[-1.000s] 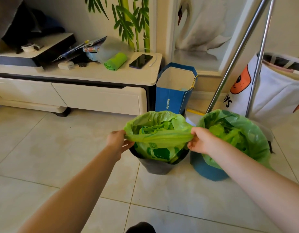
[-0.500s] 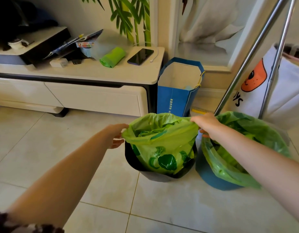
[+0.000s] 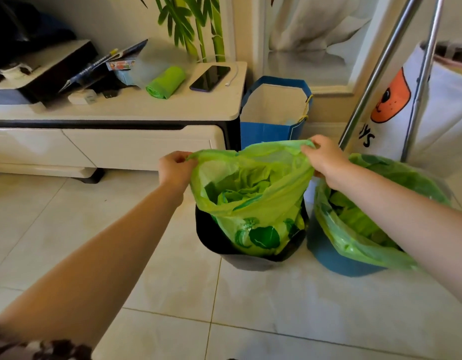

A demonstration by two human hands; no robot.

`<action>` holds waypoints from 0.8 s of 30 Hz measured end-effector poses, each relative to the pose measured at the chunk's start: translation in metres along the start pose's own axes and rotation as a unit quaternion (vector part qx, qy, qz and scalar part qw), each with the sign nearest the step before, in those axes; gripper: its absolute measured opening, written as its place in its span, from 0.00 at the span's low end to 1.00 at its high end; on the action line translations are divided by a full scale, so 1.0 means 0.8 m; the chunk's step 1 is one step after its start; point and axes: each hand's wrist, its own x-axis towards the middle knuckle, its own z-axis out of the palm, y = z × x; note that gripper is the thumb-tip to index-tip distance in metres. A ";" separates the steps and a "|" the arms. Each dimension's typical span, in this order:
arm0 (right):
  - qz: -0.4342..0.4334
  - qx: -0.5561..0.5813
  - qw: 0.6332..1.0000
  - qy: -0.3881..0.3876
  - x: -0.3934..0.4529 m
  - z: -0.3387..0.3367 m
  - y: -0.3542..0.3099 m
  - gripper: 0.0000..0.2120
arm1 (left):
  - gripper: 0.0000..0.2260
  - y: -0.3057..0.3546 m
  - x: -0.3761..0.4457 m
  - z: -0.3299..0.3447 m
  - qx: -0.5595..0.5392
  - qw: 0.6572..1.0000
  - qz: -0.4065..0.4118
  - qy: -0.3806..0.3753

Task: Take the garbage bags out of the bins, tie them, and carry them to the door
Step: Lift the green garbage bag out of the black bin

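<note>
Bright, even daylight fills the room, with soft glare on the pale floor tiles (image 3: 263, 302) and the metal poles (image 3: 375, 71), faint shadows under the desk (image 3: 172, 110), slight overall softness, and wide-angle bending of straight edges.

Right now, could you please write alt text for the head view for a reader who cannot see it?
Two bare hands, left hand and right hand, pinch the rim of a green garbage bag, lifted partly out of a dark bin on a tiled floor. Beside it stands a blue bin with its own green bag.
</note>
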 end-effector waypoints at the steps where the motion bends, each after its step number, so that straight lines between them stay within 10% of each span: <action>1: -0.014 0.017 1.000 0.005 -0.011 -0.006 -0.003 0.13 | 0.06 0.003 -0.009 -0.005 -0.007 1.000 0.015 -0.003; 9: -0.114 -0.072 0.990 0.028 -0.099 -0.063 0.022 0.08 | 0.11 -0.042 -0.057 -0.077 0.007 0.999 -0.032 0.014; 16: 0.022 -0.157 0.986 -0.051 -0.126 -0.083 0.038 0.14 | 0.16 -0.043 -0.084 -0.095 0.024 0.971 -0.215 -0.104; 24: 0.117 -0.023 0.984 -0.136 -0.136 -0.099 0.026 0.09 | 0.11 -0.001 -0.101 -0.065 0.033 0.992 -0.060 -0.109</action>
